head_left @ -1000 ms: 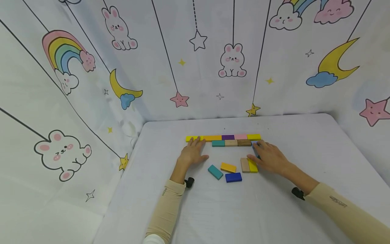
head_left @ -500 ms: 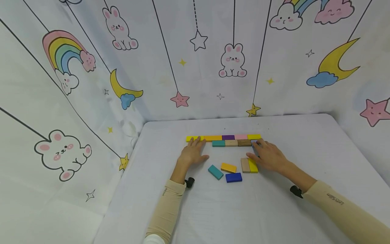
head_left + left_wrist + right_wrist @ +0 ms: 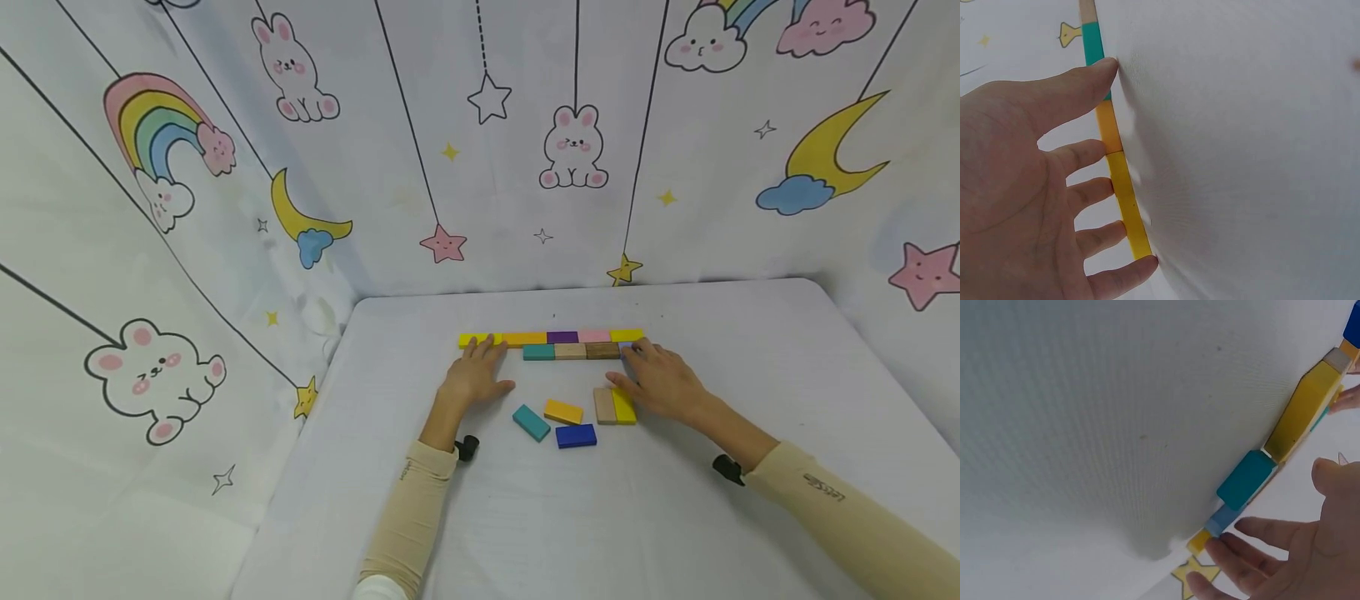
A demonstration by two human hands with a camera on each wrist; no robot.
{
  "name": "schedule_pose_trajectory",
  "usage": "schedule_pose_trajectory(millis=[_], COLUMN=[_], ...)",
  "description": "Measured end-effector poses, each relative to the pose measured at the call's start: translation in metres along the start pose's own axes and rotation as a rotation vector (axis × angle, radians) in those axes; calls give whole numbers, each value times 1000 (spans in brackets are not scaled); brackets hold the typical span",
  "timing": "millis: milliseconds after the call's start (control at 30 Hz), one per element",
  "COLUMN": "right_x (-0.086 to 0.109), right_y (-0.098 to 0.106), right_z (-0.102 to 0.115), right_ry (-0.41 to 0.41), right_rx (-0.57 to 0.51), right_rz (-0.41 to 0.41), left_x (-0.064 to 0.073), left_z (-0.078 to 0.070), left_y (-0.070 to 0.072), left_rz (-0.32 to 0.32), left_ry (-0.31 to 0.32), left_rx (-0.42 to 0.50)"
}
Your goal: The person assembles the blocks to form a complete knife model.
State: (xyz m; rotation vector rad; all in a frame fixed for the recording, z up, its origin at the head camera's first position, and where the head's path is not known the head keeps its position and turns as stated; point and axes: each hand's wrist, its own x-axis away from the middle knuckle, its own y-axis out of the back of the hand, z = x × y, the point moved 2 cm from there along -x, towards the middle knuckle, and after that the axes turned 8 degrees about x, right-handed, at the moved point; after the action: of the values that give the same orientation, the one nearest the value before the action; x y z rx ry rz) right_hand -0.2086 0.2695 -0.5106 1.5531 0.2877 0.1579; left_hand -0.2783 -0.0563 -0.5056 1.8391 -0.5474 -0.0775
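Note:
In the head view, two touching rows of coloured wooden blocks lie on the white table. My left hand [image 3: 471,380] touches the long yellow block [image 3: 1130,209] at the back row's left end, fingers spread and thumb apart. At the front row's right end, my right hand [image 3: 662,380] has its fingertips against a light blue block [image 3: 1223,519], beside a brown block [image 3: 602,351]. The right thumb stands apart. A teal block [image 3: 1247,479], seen in the right wrist view, is hidden under that hand in the head view.
Nearer the person lie a loose teal block [image 3: 532,422], an orange block [image 3: 563,412] and a dark blue block [image 3: 576,436]. A beige block [image 3: 604,406] and a yellow block [image 3: 624,407] stand side by side near the right thumb. A printed curtain [image 3: 510,200] hangs behind the table.
The right forearm has shifted slightly left and forward, its fingertips staying by the light blue block. The left hand and the loose blocks look still.

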Motion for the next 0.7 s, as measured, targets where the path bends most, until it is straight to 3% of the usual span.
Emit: schedule_pose_trajectory(millis=[200, 367, 533, 700], right_x=[2, 10, 18, 28], right_y=[2, 5, 6, 7], right_z=[-3, 0, 5, 11], right_ry=[-57, -49, -9, 83], right_rx=[-49, -89, -122, -129], right_rz=[35, 19, 14, 29], left_x=[-8, -15, -13, -9], left_z=[6, 11, 10, 6], left_y=[-6, -10, -10, -7], left_rz=[22, 42, 43, 27], left_ry=[15, 17, 15, 8], left_rx=[-17, -26, -28, -30])
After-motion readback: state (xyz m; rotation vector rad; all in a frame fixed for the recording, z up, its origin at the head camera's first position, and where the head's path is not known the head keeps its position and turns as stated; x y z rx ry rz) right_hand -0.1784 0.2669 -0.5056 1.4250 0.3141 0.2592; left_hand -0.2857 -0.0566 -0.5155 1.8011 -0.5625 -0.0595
